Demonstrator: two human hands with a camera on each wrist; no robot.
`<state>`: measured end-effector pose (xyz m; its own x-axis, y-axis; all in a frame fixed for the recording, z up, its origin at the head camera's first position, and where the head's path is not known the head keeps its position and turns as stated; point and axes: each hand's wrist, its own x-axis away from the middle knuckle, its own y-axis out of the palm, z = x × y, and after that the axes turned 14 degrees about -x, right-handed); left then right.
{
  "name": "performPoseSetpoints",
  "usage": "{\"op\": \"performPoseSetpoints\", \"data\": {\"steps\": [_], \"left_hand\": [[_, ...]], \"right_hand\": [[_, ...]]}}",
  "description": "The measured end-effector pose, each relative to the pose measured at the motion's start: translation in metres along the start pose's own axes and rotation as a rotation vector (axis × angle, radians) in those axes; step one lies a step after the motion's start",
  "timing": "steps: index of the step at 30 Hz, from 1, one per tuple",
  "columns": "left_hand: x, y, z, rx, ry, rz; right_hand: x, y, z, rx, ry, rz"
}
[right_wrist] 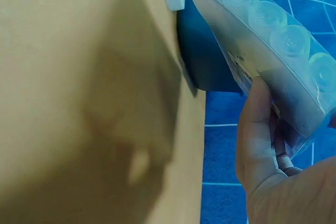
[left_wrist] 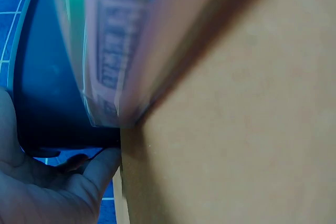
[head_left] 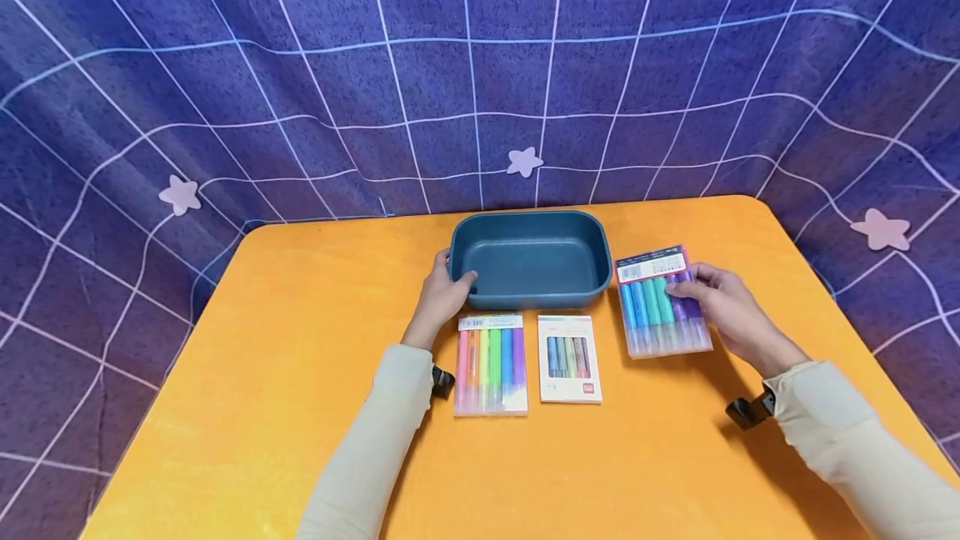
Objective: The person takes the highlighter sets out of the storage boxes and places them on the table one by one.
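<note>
My left hand (head_left: 442, 297) grips the near left corner of a dark teal plastic bin (head_left: 534, 302), thumb over the rim and fingers outside. The bin stands near the table's far edge, with its inside bare. In my right hand (head_left: 729, 307) is a clear pack of blue, green and purple markers (head_left: 651, 307), pinched by its right side and raised right of the bin. The right wrist view shows the round ends of the markers (right_wrist: 292, 43) and the fingers (right_wrist: 257, 129) beneath the pack.
In front of the bin lie a clear pack of rainbow-coloured markers (head_left: 491, 365) and, to its right, a white box with a window (head_left: 570, 392) showing several muted-colour pens. Behind the orange table (head_left: 300, 407) hangs a blue grid-patterned cloth (head_left: 435, 82) with stars.
</note>
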<state>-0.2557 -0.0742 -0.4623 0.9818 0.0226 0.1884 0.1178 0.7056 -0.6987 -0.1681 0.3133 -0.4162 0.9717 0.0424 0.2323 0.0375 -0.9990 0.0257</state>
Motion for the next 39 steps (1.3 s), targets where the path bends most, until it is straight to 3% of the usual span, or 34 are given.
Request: {"op": "performPoseSetpoints", "data": {"steps": [16, 30, 39], "left_hand": [[-0.001, -0.002, 0.002, 0.005, -0.003, 0.002], [-0.002, 0.0, 0.0, 0.009, 0.005, 0.007], [0.0, -0.001, 0.001, 0.016, 0.009, 0.001]], "right_hand": [[0.004, 0.002, 0.021, -0.003, 0.039, 0.004], [0.008, 0.008, 0.033, 0.065, 0.093, -0.011], [0.009, 0.006, 0.039, 0.04, 0.096, -0.032]]}}
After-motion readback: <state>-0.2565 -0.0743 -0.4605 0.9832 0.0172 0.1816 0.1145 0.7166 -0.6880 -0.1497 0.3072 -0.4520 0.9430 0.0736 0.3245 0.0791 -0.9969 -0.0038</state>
